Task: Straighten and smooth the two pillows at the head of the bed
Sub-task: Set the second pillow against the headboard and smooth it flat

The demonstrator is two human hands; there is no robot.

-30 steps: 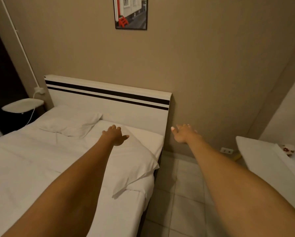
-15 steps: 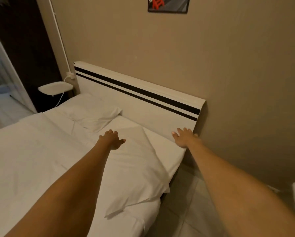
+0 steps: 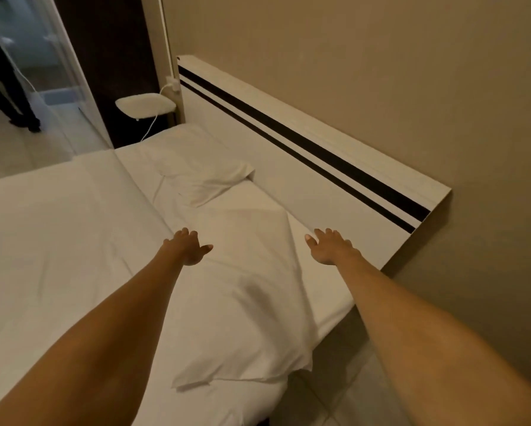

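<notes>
Two white pillows lie at the head of the bed. The near pillow [image 3: 252,309] lies skewed, with one corner hanging past the mattress edge. The far pillow [image 3: 202,170] is rumpled and rests against the headboard [image 3: 292,167]. My left hand [image 3: 187,245] hovers over the near pillow's left part, fingers spread, holding nothing. My right hand [image 3: 330,245] reaches out above the sheet between the near pillow and the headboard, also open and empty.
A white bed sheet [image 3: 58,241] covers the mattress on the left. A small white bedside shelf [image 3: 144,106] with a white cable stands past the far pillow. A doorway [image 3: 27,72] opens at the top left, where a person's dark legs show. Tiled floor [image 3: 335,404] lies beside the bed.
The view has swung down and closer to the bed head. Both hands have moved forward over the near pillow and the sheet by the headboard, still open.
</notes>
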